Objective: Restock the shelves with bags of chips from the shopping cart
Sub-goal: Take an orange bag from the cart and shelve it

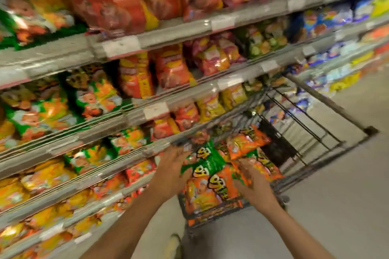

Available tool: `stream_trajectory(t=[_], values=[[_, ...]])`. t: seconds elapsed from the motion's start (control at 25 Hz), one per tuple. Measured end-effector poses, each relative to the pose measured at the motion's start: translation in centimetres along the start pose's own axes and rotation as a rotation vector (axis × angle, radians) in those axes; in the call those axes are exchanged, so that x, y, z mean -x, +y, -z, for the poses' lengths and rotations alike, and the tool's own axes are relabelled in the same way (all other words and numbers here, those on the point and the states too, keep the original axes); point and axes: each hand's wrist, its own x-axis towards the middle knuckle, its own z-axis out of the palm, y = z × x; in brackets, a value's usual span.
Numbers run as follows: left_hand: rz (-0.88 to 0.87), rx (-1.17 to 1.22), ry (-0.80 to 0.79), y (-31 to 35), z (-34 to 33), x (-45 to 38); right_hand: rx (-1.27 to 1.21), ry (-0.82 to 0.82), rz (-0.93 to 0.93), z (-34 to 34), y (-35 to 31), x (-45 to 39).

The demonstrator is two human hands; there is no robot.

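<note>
the shelves (pixel 130 109) fill the left and top of the frame, and their front edges slant down to the lower left. the cart (pixel 311 132) sits just beside them at lower middle, with bare floor (pixel 336 206) to its right. the chip bags (pixel 212 183) are piled in the near end of the cart. both arms reach in from the bottom. the left hand (pixel 171 166) lies flat on a green bag with fingers spread. the right hand (pixel 250 183) rests on an orange bag, fingers loose, but blur hides if it grips.
</note>
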Motion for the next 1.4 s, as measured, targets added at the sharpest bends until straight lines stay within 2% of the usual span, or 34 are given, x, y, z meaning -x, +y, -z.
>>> stream_trajectory(t=[0.28,0.44,0.56,0.64,0.72,0.84,1.0,1.2,1.4], values=[[0.042,-0.059,-0.421,-1.7,-7.3,-10.6,-0.119,0.06,-0.316,-0.7,5.7,-2.0],[0.085,-0.097,-0.636,-6.3,-12.1,-16.3,-0.346,0.056,-0.526,-5.2,7.0,-6.0],[0.139,-0.132,-0.793,-10.3,-16.2,-19.8,-0.586,0.061,-0.819,-9.5,7.9,-9.5],[0.168,-0.127,-0.877,-12.3,-18.6,-21.4,-0.692,0.162,-0.99,-12.6,7.9,-10.7],[0.173,-0.126,-0.979,-13.7,-20.5,-22.2,-0.698,0.259,-1.138,-15.6,7.7,-11.3],[0.242,0.005,-1.106,-14.7,-22.1,-21.6,-0.688,0.361,-1.252,-18.8,6.5,-11.8],[0.25,0.025,-1.06,-15.4,-23.5,-21.0,-0.638,0.507,-1.284,-20.5,6.1,-12.3],[0.271,0.172,-1.12,-15.5,-21.8,-22.2,-0.689,0.445,-1.213,-19.8,5.7,-11.7],[0.342,0.27,-0.932,-14.2,-17.2,-23.0,-0.823,0.504,-1.037,-17.3,4.7,-11.5]])
